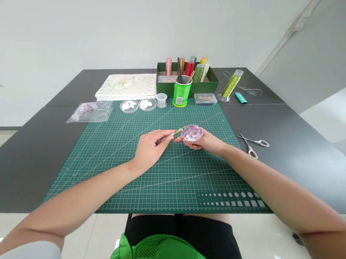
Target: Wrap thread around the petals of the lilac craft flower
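A translucent purple flower with swirled petals (192, 132) sits in front of my right hand (204, 141), whose fingers are curled behind and beneath it. The flower hides part of the grip. My left hand (152, 148) is closed in a pinch around a thin yellow-green stem-like piece (178, 131) that reaches toward the flower. A thin dark reddish length shows between thumb and forefinger; its kind cannot be made out. Both hands are held close together over the green cutting mat (153, 191).
Scissors (251, 143) lie spread at the right. Behind the mat are a green can of tools (181, 93), a green box (166, 90) with ribbon rolls, a clear case (205, 99), shallow dishes (129, 106), a plastic bag (92, 113), a white board (147, 86) and an upright yellow-green roll (231, 83).
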`<state>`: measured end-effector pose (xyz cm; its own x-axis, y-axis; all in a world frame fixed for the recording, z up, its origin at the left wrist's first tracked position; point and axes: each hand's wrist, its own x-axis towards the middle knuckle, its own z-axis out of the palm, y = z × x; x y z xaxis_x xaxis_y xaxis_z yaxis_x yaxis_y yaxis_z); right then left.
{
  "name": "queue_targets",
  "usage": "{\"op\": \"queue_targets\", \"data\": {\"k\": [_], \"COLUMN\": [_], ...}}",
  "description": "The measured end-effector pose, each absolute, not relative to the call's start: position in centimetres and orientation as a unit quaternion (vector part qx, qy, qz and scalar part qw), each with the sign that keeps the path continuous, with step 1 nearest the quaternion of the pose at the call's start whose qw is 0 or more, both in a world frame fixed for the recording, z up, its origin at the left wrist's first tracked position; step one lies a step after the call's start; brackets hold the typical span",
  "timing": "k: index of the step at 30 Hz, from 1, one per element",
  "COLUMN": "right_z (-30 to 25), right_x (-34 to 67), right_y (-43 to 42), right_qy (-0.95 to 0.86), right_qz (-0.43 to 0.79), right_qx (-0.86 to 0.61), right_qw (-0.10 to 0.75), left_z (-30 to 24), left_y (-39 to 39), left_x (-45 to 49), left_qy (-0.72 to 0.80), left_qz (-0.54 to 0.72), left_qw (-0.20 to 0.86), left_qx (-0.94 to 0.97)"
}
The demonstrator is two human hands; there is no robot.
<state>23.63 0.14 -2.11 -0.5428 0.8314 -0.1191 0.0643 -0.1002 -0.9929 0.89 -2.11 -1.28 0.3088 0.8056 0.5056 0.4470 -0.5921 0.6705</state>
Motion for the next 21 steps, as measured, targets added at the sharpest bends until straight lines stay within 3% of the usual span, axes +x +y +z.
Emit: {"op": "queue_targets", "data": {"k": [5,11,16,21], "right_z": [-2.1,-1.8,-1.2,-1.3], "right_x": [23.3,22.7,20.9,19.7], "right_y": [0.3,0.1,-2.2,-3.5], "right_qy": [-0.464,-0.483,-0.506,-0.529], "right_qz": [0.685,0.596,0.657,0.617], "right_qx": [-0.386,-0.390,-0.316,-0.378], "right_qw": [0.407,0.509,0.462,0.444], "left_z": [-1.1,-1.4,-0.8,-0.5], "left_y": [-1.9,-1.3,-1.6,-2.4], "left_x": [1.1,1.1,1.1,1.5], "left_qy": [0.417,0.418,0.413,0.413], "left_qz": [0.435,0.434,0.442,0.435], "left_qw": [0.370,0.488,0.446,0.455], "left_qx": [0.708,0.631,0.659,0.658]}}
